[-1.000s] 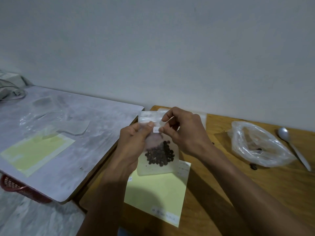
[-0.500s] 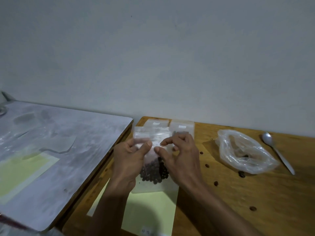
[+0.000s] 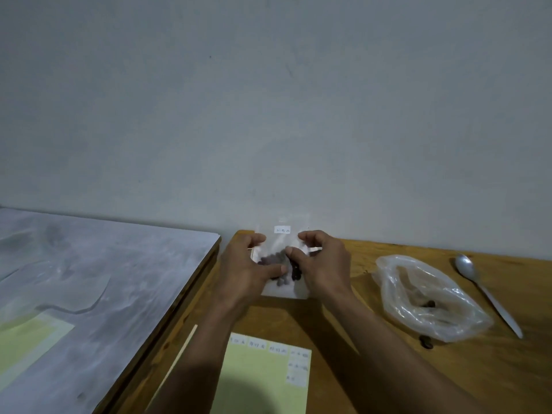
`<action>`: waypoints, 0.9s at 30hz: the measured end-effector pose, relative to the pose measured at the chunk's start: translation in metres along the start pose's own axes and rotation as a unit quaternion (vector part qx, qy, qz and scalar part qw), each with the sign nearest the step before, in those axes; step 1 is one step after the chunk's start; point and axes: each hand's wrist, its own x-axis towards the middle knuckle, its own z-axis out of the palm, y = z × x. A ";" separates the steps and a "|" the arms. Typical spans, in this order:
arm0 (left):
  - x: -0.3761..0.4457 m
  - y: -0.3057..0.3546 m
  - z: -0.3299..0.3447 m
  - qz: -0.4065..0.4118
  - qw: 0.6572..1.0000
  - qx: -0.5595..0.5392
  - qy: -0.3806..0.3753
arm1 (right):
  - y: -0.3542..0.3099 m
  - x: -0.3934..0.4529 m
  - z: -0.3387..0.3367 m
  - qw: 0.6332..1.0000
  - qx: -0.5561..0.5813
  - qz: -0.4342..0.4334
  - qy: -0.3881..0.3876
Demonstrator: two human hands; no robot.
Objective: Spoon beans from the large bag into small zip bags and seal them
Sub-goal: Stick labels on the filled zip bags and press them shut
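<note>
Two bare hands rest on one small zip bag lying flat on a wooden tabletop, close to the back wall. The left hand lies on the bag's left side with its fingers loosely bent and its thumb across the plastic; the right hand presses the right side with curled fingers, thumb touching the bag. Dark beans show through the plastic between the two thumbs, too blurred to count. One white label sits near the bag's far edge. To the right lies one large clear bag, crumpled, with a few beans inside, and one loose bean just beside its near edge. One metal spoon lies further right, apart from the bag. One pale yellow sheet lies nearer the viewer. A second grey tabletop adjoins on the left and carries another yellow sheet. The wall is plain and pale grey.
</note>
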 end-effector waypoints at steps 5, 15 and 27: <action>0.044 -0.011 0.015 0.010 0.996 0.087 -0.008 | 0.016 0.039 0.026 0.988 -0.150 0.002 -0.026; 0.065 -0.034 0.034 0.009 0.969 0.246 -0.017 | 0.037 0.055 0.040 0.939 -0.326 0.021 -0.108; -0.029 -0.021 0.058 0.124 0.980 0.158 0.002 | 0.041 -0.096 -0.058 0.953 -0.246 -0.094 -0.149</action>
